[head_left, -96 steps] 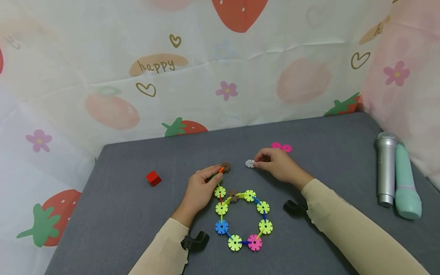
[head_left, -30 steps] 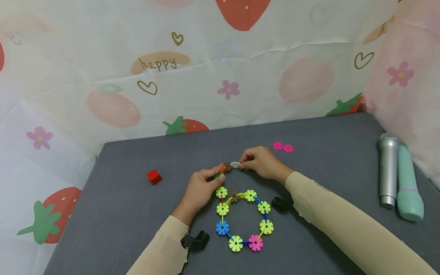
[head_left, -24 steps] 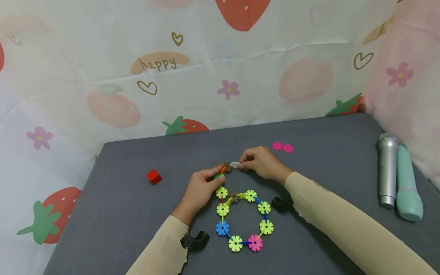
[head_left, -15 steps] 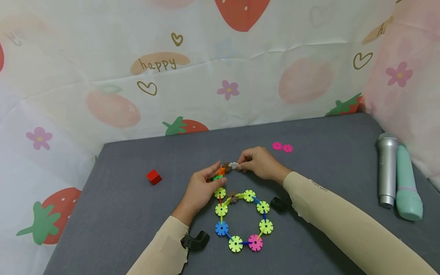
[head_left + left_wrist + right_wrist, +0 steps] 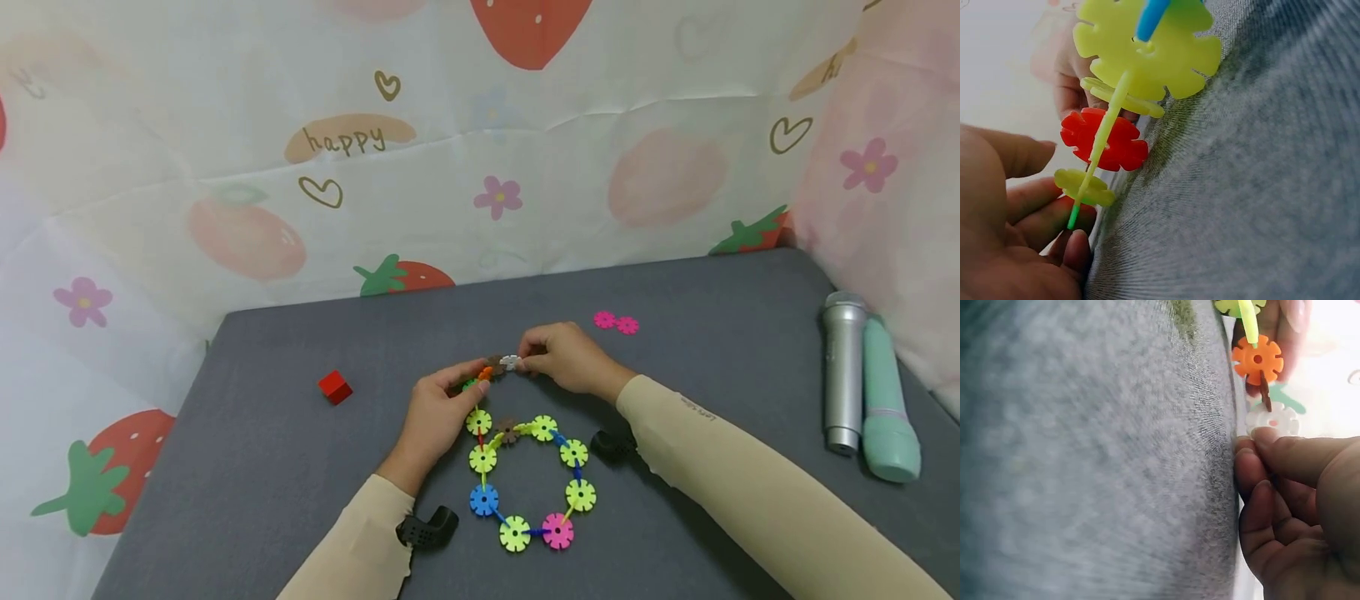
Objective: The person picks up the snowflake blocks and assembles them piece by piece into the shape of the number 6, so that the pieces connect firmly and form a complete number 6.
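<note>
Notched plastic snowflake discs are slotted together into a loop with a tail; a lime disc point(image 5: 514, 533) lies at its near side. My left hand point(image 5: 435, 417) pinches the orange disc point(image 5: 486, 373) on the tail between thumb and fingers. A brown disc point(image 5: 494, 365), edge-on in the right wrist view, joins the orange one. With thumb and index finger, my right hand point(image 5: 570, 357) pinches a white disc point(image 5: 511, 362), which meets the brown disc's end. The green disc point(image 5: 470, 384) is partly hidden behind my left fingers.
Two pink discs point(image 5: 616, 322) lie beyond my right hand. A red cube point(image 5: 335, 387) sits to the left. At the right edge of the grey table point(image 5: 247, 467) lie a silver microphone point(image 5: 844, 375) and a mint-green one point(image 5: 888, 408). A printed cloth point(image 5: 555, 208) hangs behind.
My right hand has brought the white disc leftward from apart to the brown disc. My left fingers spread half a second ago and have closed again around the orange disc.
</note>
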`<state>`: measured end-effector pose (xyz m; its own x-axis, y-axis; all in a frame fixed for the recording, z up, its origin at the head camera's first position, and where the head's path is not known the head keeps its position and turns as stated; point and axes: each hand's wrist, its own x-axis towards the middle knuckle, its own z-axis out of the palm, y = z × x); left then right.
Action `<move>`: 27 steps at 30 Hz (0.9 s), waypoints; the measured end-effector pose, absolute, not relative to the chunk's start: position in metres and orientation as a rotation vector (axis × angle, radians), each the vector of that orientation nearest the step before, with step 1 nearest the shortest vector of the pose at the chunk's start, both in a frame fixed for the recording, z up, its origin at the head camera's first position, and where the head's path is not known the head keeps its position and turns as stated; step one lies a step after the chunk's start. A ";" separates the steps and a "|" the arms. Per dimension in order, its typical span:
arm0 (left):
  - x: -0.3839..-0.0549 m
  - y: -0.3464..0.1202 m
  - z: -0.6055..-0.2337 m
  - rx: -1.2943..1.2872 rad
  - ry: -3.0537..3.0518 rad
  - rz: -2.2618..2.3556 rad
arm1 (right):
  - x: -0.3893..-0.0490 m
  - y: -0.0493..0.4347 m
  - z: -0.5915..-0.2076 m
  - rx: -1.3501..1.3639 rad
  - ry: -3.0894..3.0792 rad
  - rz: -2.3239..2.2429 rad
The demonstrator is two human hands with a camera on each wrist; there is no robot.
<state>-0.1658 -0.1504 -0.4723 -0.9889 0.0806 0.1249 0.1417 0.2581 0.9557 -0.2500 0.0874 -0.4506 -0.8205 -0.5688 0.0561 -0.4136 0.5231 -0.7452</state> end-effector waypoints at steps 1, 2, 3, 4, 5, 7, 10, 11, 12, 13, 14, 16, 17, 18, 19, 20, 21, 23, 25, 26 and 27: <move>-0.166 -0.150 -0.472 -0.210 -2.451 -1.862 | -0.250 0.087 -0.450 -0.860 2.574 -1.157; -0.165 -0.150 -0.471 -0.206 -2.457 -1.853 | -0.250 0.087 -0.449 -0.881 2.580 -1.138; -0.165 -0.150 -0.471 -0.206 -2.465 -1.844 | -0.250 0.086 -0.448 -0.899 2.586 -1.119; -0.165 -0.150 -0.471 -0.209 -2.471 -1.834 | -0.251 0.086 -0.447 -0.913 2.589 -1.105; -0.166 -0.150 -0.472 -0.211 -2.476 -1.826 | -0.251 0.085 -0.446 -0.922 2.589 -1.094; -0.166 -0.151 -0.472 -0.218 -2.481 -1.821 | -0.252 0.085 -0.446 -0.935 2.589 -1.076; -0.166 -0.152 -0.473 -0.239 -2.481 -1.833 | -0.253 0.085 -0.445 -0.958 2.587 -1.050; -0.166 -0.152 -0.474 -0.244 -2.479 -1.837 | -0.253 0.084 -0.445 -0.970 2.587 -1.038; -0.165 -0.153 -0.474 -0.250 -2.478 -1.841 | -0.253 0.084 -0.444 -0.984 2.589 -1.027; -0.165 -0.153 -0.473 -0.256 -2.477 -1.842 | -0.253 0.084 -0.443 -1.000 2.593 -1.012; -0.165 -0.153 -0.473 -0.260 -2.476 -1.841 | -0.254 0.083 -0.442 -1.013 2.596 -0.999; -0.165 -0.153 -0.473 -0.262 -2.477 -1.833 | -0.254 0.082 -0.440 -1.028 2.600 -0.972; -0.165 -0.153 -0.472 -0.260 -2.481 -1.828 | -0.254 0.082 -0.440 -1.024 2.600 -0.961; -0.165 -0.153 -0.472 -0.259 -2.488 -1.814 | -0.254 0.081 -0.439 -1.014 2.600 -0.953; -0.165 -0.153 -0.472 -0.257 -2.495 -1.801 | -0.255 0.081 -0.439 -0.998 2.599 -0.944; -0.165 -0.153 -0.472 -0.253 -2.503 -1.789 | -0.255 0.081 -0.438 -0.975 2.595 -0.939; -0.165 -0.152 -0.472 -0.248 -2.513 -1.777 | -0.255 0.081 -0.438 -0.955 2.589 -0.936; -0.165 -0.152 -0.472 -0.237 -2.531 -1.755 | -0.256 0.083 -0.438 -0.906 2.565 -0.947; -0.165 -0.151 -0.471 -0.226 -2.541 -1.748 | -0.256 0.086 -0.438 -0.869 2.536 -0.971; -0.165 -0.151 -0.471 -0.223 -2.543 -1.745 | -0.256 0.088 -0.437 -0.857 2.521 -0.987; -0.165 -0.151 -0.471 -0.223 -2.543 -1.742 | -0.256 0.090 -0.437 -0.844 2.506 -1.006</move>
<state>-0.1648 -0.1513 -0.4714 -0.9882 0.0901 0.1235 0.1477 0.3542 0.9234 -0.2555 0.0901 -0.4368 -0.7780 -0.6248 -0.0651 -0.4063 0.5795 -0.7065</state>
